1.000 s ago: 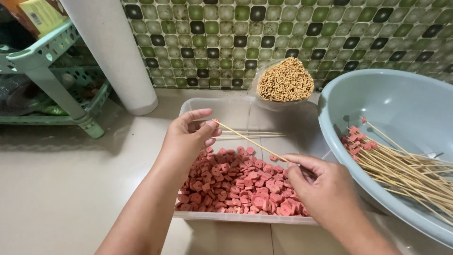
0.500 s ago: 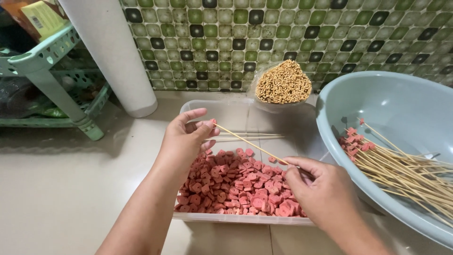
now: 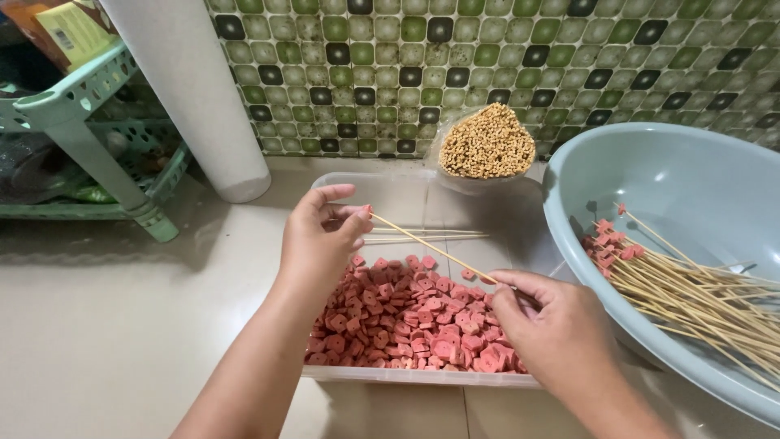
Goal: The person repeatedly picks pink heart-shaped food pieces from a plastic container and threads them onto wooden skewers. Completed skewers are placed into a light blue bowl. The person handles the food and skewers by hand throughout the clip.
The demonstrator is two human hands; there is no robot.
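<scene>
My right hand (image 3: 552, 325) pinches the lower end of a thin bamboo skewer (image 3: 426, 249) that slants up to the left over a clear plastic tray (image 3: 406, 375). My left hand (image 3: 321, 236) holds a small pink sausage piece (image 3: 367, 209) against the skewer's tip. The tray is filled with several pink sausage pieces (image 3: 406, 313), and a few bare skewers (image 3: 431, 236) lie across its far half.
A grey-blue plastic basin (image 3: 674, 179) at the right holds several finished skewers (image 3: 691, 284) with pink pieces on their tips. A bag of bundled skewers (image 3: 486, 146) leans on the green tiled wall. A white pipe (image 3: 191, 89) and green rack (image 3: 81, 122) stand left.
My left hand has brought its fingers onto the skewer tip with a pink piece. My right hand and the skewer have barely moved.
</scene>
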